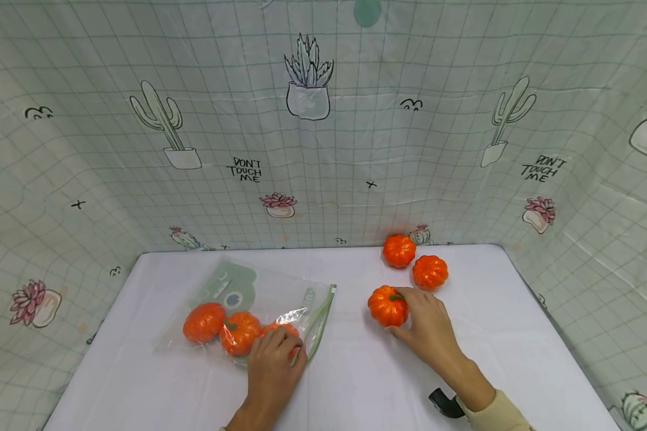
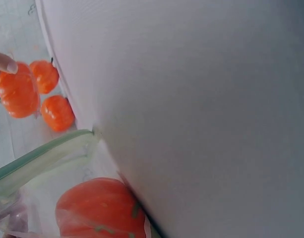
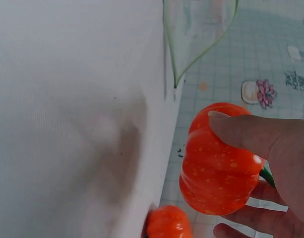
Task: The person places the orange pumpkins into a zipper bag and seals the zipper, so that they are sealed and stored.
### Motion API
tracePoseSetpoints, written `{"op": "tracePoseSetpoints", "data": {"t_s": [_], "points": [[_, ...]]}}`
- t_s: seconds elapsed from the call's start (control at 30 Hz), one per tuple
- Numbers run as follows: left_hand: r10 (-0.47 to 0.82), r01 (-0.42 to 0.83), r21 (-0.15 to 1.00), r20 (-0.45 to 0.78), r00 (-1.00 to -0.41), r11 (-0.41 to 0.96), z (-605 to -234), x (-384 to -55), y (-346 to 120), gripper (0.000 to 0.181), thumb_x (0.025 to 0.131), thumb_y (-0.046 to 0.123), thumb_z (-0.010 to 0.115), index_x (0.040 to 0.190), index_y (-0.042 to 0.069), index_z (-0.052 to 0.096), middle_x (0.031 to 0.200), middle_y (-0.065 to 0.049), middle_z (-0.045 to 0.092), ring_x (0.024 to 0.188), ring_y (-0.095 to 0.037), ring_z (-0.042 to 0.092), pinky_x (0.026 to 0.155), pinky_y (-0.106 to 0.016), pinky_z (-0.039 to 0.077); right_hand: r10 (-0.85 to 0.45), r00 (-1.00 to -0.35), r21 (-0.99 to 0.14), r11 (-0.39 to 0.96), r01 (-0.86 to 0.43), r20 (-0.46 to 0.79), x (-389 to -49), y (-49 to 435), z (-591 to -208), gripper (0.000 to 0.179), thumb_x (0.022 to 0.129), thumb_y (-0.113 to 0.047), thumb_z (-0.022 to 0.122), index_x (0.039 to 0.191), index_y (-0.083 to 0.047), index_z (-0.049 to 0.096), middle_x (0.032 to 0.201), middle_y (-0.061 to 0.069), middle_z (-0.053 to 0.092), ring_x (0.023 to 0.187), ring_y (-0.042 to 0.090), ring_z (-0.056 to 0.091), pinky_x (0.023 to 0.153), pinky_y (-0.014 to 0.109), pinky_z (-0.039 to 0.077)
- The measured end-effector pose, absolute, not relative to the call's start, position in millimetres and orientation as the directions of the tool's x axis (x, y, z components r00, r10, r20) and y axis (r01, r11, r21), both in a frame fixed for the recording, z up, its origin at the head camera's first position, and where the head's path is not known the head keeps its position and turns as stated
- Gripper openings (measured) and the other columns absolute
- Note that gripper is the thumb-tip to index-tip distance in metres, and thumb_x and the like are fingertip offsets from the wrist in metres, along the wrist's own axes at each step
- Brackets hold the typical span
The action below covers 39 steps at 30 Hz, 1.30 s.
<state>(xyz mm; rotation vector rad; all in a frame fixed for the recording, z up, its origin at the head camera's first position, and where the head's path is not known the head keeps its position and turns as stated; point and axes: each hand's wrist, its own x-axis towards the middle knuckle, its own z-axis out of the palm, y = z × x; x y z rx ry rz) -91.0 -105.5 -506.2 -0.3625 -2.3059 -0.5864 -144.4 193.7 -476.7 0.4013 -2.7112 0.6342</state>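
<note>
Near the middle of the table, my right hand (image 1: pixel 428 329) grips a small orange toy pumpkin (image 1: pixel 386 306) with a green stem. In the right wrist view, the thumb presses on the side of this pumpkin (image 3: pixel 221 158) and the other fingers are behind it. A clear zip bag (image 1: pixel 269 293) with a green closure lies at the left, its mouth toward the right. Inside are three pumpkins (image 1: pixel 240 333), seen through the film. Curled over the bag near its mouth is my left hand (image 1: pixel 275 365), holding the plastic and partly covering the rightmost pumpkin.
Two more orange pumpkins, one at the back edge (image 1: pixel 399 250) and one slightly nearer (image 1: pixel 430 272), sit beyond my right hand. A black object (image 1: pixel 446 404) lies beside the right sleeve. Patterned cloth (image 1: pixel 323 149) hangs behind the white table (image 1: pixel 356 383).
</note>
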Motion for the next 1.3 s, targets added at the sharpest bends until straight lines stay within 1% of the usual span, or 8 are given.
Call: {"op": "tracePoseSetpoints", "data": {"t_s": [0.23, 0.4, 0.53, 0.7, 1.1, 1.3], "points": [[0.089, 0.424, 0.3, 0.719, -0.689, 0.855, -507.3, -91.5, -105.1, 0.022, 0.067, 0.003, 0.088, 0.071, 0.015, 0.069, 0.075, 0.004, 0.058, 0.071, -0.016, 0.057, 0.064, -0.031, 0.042, -0.22, -0.905, -0.37, 0.857, -0.357, 0.365, -141.7, 184.6, -479.6, 0.077, 0.066, -0.012, 0.1, 0.132, -0.001, 0.063, 0.127, 0.016, 0.07, 0.115, 0.04, 0.061, 0.102, 0.061, 0.048], [0.091, 0.426, 0.296, 0.722, -0.686, 0.855, -507.6, -91.6, -105.3, 0.022, 0.067, 0.003, 0.088, 0.07, 0.014, 0.069, 0.075, 0.004, 0.058, 0.071, -0.016, 0.057, 0.064, -0.031, 0.042, -0.237, -0.908, -0.368, 0.856, -0.363, 0.345, -139.2, 177.6, -482.7, 0.078, 0.066, -0.015, 0.101, 0.133, -0.002, 0.063, 0.128, 0.016, 0.07, 0.117, 0.039, 0.061, 0.103, 0.059, 0.048], [0.092, 0.424, 0.297, 0.719, -0.689, 0.856, -507.8, -91.6, -105.5, 0.022, 0.066, 0.003, 0.088, 0.07, 0.014, 0.069, 0.075, 0.004, 0.058, 0.071, -0.016, 0.057, 0.064, -0.031, 0.042, -0.245, -0.913, -0.371, 0.855, -0.363, 0.327, -138.1, 171.7, -486.2, 0.08, 0.065, -0.018, 0.101, 0.133, -0.003, 0.062, 0.127, 0.014, 0.07, 0.118, 0.039, 0.061, 0.104, 0.058, 0.047], [0.093, 0.42, 0.295, 0.716, -0.692, 0.858, -508.1, -91.8, -105.5, 0.023, 0.066, 0.004, 0.089, 0.07, 0.015, 0.069, 0.075, 0.004, 0.058, 0.071, -0.016, 0.058, 0.064, -0.032, 0.043, -0.256, -0.912, -0.372, 0.851, -0.37, 0.32, -137.2, 164.0, -488.4, 0.08, 0.065, -0.02, 0.102, 0.133, -0.004, 0.063, 0.126, 0.012, 0.07, 0.117, 0.037, 0.062, 0.103, 0.056, 0.049], [0.091, 0.412, 0.304, 0.702, -0.706, 0.859, -507.0, -90.9, -105.1, 0.023, 0.067, 0.004, 0.089, 0.071, 0.015, 0.07, 0.076, 0.004, 0.058, 0.072, -0.015, 0.058, 0.065, -0.031, 0.043, -0.298, -0.892, -0.358, 0.836, -0.416, 0.34, -134.0, 149.2, -492.0, 0.079, 0.065, -0.02, 0.102, 0.132, -0.005, 0.064, 0.125, 0.012, 0.07, 0.117, 0.037, 0.062, 0.102, 0.055, 0.049], [0.089, 0.404, 0.309, 0.691, -0.717, 0.861, -506.7, -91.0, -104.5, 0.023, 0.067, 0.004, 0.09, 0.071, 0.014, 0.07, 0.076, 0.005, 0.058, 0.072, -0.015, 0.057, 0.065, -0.032, 0.044, -0.307, -0.898, -0.378, 0.827, -0.416, 0.316, -132.9, 142.6, -492.3, 0.078, 0.065, -0.02, 0.102, 0.132, -0.006, 0.064, 0.127, 0.011, 0.069, 0.118, 0.037, 0.061, 0.104, 0.055, 0.048]]}}
